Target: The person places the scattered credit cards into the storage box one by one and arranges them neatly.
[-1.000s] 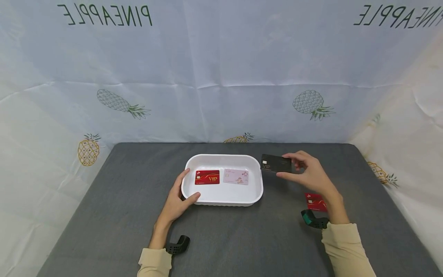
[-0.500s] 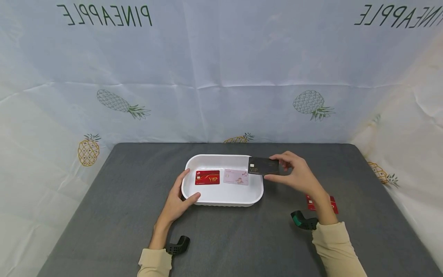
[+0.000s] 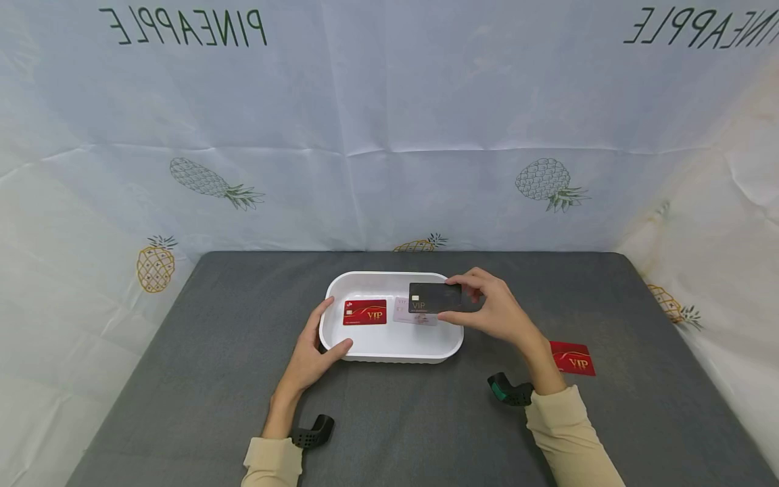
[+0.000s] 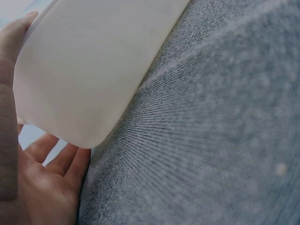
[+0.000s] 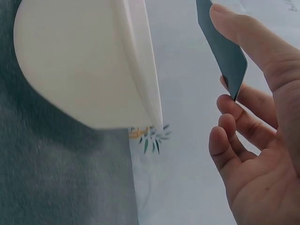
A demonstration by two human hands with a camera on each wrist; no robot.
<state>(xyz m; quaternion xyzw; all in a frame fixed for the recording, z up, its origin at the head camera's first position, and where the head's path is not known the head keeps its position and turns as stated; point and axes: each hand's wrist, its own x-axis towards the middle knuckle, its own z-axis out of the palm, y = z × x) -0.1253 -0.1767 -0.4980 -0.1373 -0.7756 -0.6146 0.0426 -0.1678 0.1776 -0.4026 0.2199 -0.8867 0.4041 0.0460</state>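
Note:
In the head view a white plastic tray [image 3: 389,346] stands on the table. Inside it lie a red VIP card [image 3: 364,312] and, to its right, a pale pink card [image 3: 402,312]. My left hand [image 3: 312,352] holds the tray's left end, thumb on the near rim and fingers round the side; the left wrist view shows that hand [image 4: 47,187] against the tray wall. Between thumb and fingertips my right hand [image 3: 496,308] pinches a black VIP card [image 3: 433,297] above the tray's right part, partly covering the pink card. The right wrist view shows the card [image 5: 225,51] raised above the rim.
Another red VIP card [image 3: 573,358] lies on the grey-covered table [image 3: 426,419], right of the tray and partly behind my right wrist. A white curtain [image 3: 389,196] printed with pineapples hangs behind the table's far edge.
My right hand has carried the black card leftward from beside the tray to above the pink card. More of the red card on the table now shows. The left hand and tray have stayed put.

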